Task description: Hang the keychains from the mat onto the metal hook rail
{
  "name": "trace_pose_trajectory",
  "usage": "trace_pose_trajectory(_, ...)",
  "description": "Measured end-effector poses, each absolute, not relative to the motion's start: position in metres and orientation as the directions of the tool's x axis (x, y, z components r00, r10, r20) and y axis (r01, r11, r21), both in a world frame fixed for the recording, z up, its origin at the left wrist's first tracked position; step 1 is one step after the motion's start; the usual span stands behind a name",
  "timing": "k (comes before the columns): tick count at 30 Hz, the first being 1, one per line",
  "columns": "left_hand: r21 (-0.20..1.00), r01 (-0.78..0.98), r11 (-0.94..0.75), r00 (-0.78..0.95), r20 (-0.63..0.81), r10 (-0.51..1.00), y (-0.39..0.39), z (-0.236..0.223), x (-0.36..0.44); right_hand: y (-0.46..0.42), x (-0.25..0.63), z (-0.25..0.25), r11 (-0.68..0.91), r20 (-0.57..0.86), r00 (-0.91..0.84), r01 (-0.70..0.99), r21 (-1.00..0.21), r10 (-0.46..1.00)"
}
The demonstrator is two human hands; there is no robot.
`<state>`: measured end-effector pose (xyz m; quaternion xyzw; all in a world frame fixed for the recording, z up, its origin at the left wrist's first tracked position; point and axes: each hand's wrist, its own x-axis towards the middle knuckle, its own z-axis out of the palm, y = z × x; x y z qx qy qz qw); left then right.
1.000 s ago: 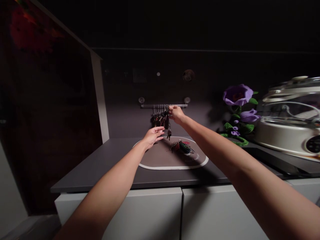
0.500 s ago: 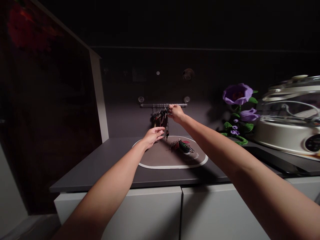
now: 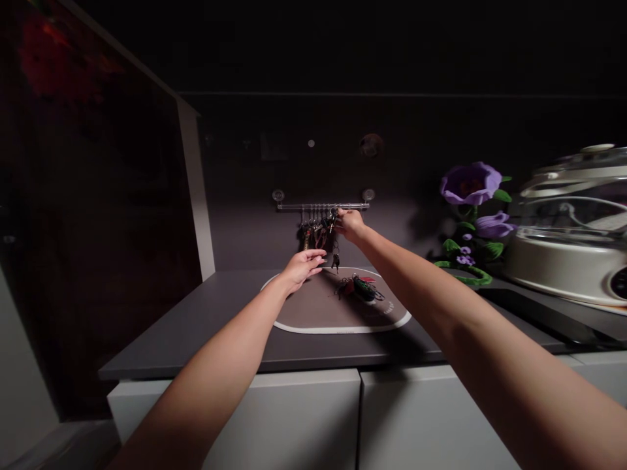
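Note:
A clear rail (image 3: 294,207) with hooks is fixed to the dark backsplash, and several bunches of keys (image 3: 308,236) hang from it. At the right part of the rail, my right hand (image 3: 351,223) is closed in a pinch on a key ring (image 3: 334,213). A small set of keys (image 3: 336,256) dangles below that ring. My left hand (image 3: 304,267) is lower and to the left, its fingers stretched out with nothing visible in them, apart from the dangling keys. On an oval brown mat (image 3: 308,313) with a white rim lies a pile of more keys and fobs (image 3: 361,288).
Purple felt flowers (image 3: 470,186) with green leaves stand to the right. Beyond them is a cream appliance (image 3: 563,264) with a clear upper part. A black flat panel (image 3: 539,316) lies in the dark countertop (image 3: 206,326), above white cabinet doors (image 3: 313,405).
My right hand has shifted slightly right along the rail with the key ring. The dangling keys have moved right, away from my left fingers, which stay stretched out.

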<state>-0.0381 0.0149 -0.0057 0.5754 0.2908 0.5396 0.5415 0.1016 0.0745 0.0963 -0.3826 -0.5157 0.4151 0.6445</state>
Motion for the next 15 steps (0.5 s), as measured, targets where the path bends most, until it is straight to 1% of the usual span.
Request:
trace_pose_trajectory(4,0.936,-0.249,-0.248,0.249,0.309,0.918,0.015,-0.006,-0.038,0.077,0.102,0.096,0.311,0.283,0.166,-0.184,-0.932,0.945)
trace_pose_trajectory(15,0.937,-0.254,-0.241,0.255,0.305,0.918,0.013,-0.004,-0.037,0.090,0.104,0.091,0.278,0.234,0.223,-0.195,-0.941,0.947)
